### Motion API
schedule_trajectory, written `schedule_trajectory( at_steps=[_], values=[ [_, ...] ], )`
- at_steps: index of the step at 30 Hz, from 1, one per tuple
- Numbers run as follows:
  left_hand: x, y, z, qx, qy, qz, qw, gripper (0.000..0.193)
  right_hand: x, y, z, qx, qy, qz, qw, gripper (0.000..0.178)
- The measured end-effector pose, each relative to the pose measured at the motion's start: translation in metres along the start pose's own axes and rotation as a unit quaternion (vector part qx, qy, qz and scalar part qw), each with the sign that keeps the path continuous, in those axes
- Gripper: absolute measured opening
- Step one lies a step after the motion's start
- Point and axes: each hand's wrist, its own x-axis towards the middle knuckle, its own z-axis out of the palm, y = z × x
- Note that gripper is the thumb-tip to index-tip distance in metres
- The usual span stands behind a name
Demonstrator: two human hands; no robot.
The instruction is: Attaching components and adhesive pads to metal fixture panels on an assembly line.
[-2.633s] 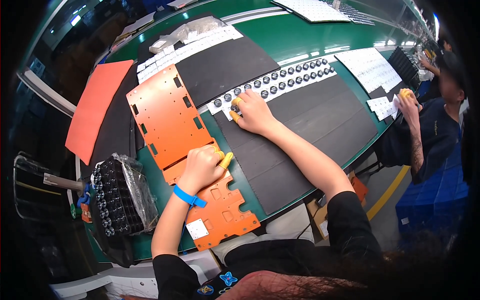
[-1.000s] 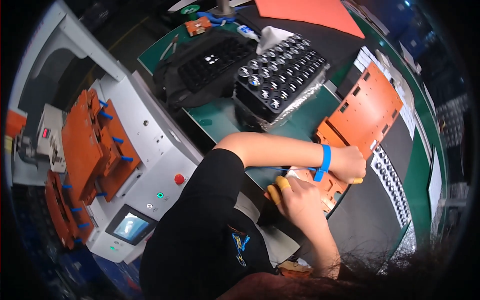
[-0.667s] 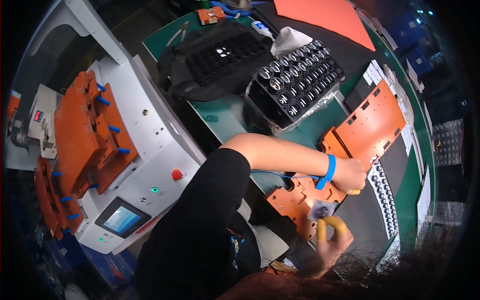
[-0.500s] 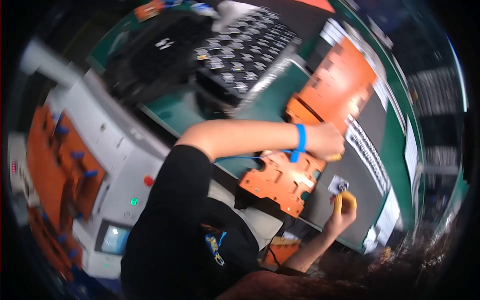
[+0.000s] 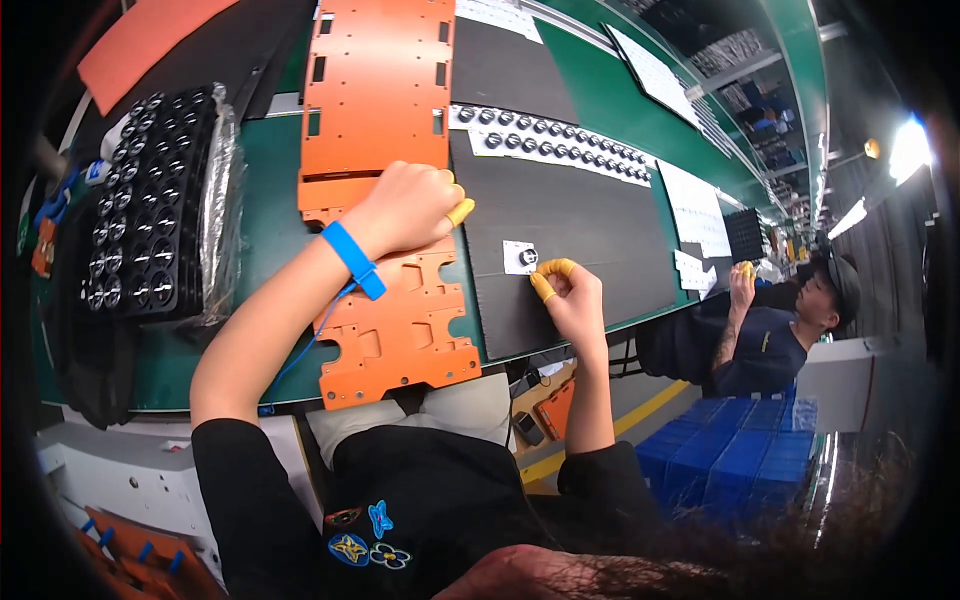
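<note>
My left hand [image 5: 412, 205] is closed in a fist over an orange metal panel [image 5: 400, 340], with yellow finger cots on its fingers and a blue strap round the wrist. Whatever lies inside those fingers is hidden. My right hand [image 5: 575, 300], also in yellow finger cots, pinches thumb and forefinger at the lower edge of a small white square piece [image 5: 513, 248] bearing a black round lens-like part [image 5: 528, 258]. That piece is over the dark grey mat [image 5: 600, 230]. Behind my left hand, a taller orange panel [image 5: 380, 90] stretches away from me.
White strips with rows of black round parts [image 5: 560, 150] lie across the mat. To the left stands a black tray [image 5: 150, 200] of shiny round parts, edged with clear plastic. A co-worker [image 5: 770, 320] sits at the right near blue bins [image 5: 730, 445].
The view has swung round and is sharper; the co-worker and blue bins have come into it. My left hand stays over the orange panel, my right hand at the white piece.
</note>
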Motion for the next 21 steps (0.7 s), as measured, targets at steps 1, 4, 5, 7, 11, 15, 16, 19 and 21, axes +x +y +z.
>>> schedule_trajectory(
  at_steps=[1,4,5,7,11,15,16,19,21],
  values=[
    [-0.001,-0.001,0.001,-0.003,0.009,-0.003,1.0,0.028,0.0,-0.001,0.0,0.019,0.024,-0.014,0.999,0.016],
    [0.001,-0.004,0.006,-0.013,0.046,0.016,0.999,0.028,0.003,0.001,0.002,-0.018,0.074,-0.092,0.993,0.023],
    [0.0,-0.004,0.004,-0.006,0.027,0.003,1.0,0.027,0.005,-0.006,0.005,-0.038,0.058,-0.093,0.993,0.027],
    [-0.001,-0.001,-0.002,-0.003,0.009,-0.01,1.0,0.027,0.009,-0.013,0.012,-0.068,0.022,-0.07,0.995,0.031],
    [0.0,-0.001,0.0,0.002,0.007,-0.008,1.0,0.025,0.03,-0.021,0.017,-0.061,-0.014,-0.101,0.993,0.03],
    [0.002,0.001,-0.001,0.0,0.017,-0.009,1.0,0.025,0.074,-0.037,0.03,-0.044,0.051,-0.208,0.976,0.028],
    [0.002,0.001,-0.001,-0.003,0.016,-0.004,1.0,0.025,0.088,-0.041,0.035,-0.032,0.089,-0.251,0.963,0.027],
    [-0.002,-0.003,0.0,-0.004,0.02,-0.004,1.0,0.026,0.128,-0.046,0.057,-0.047,0.099,-0.288,0.951,0.03],
    [-0.001,-0.003,0.003,-0.013,0.024,-0.003,1.0,0.026,0.143,-0.047,0.062,-0.074,0.091,-0.3,0.946,0.029]
  ],
)
